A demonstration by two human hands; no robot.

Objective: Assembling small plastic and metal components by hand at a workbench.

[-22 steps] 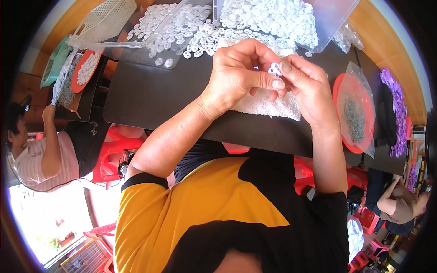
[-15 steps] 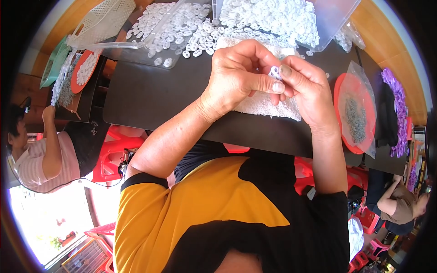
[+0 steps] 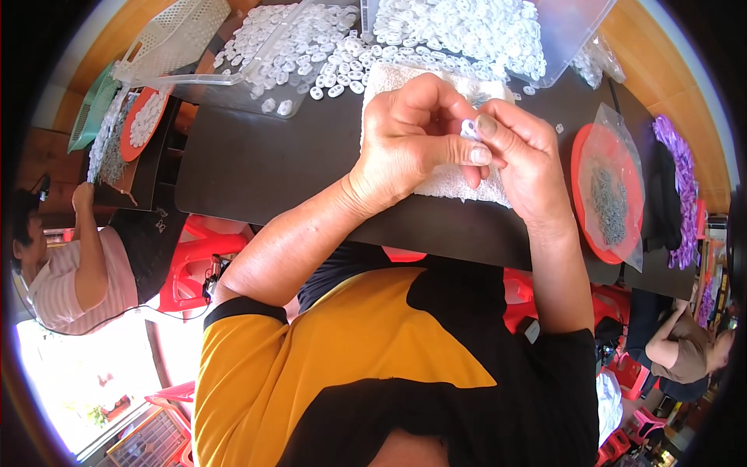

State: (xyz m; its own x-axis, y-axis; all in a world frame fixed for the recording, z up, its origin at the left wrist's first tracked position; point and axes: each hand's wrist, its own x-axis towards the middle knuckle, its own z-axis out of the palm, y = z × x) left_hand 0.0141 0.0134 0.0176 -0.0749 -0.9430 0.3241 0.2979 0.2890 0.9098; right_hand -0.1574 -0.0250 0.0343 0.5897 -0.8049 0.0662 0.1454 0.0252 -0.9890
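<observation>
Between my two hands, over a white towel, is a small white plastic piece with a dark hole showing. My left hand pinches it between thumb and bent fingers. From the other side my right hand presses thumb and fingertips on the same piece, its thumb at the upper edge. The fingers cover most of the piece. Just beyond the hands lie many loose white oval pieces with holes, and a clear bin heaped with more of them.
A clear tray of white pieces tilts at the back left. At right sits a red plate under a clear bag with small grey metal parts, near a purple bundle. People sit at far left and far right.
The white piece has turned in my fingertips, so less of its holed face shows. My left hand has lowered slightly, and some grey parts on the towel behind the fingers now show.
</observation>
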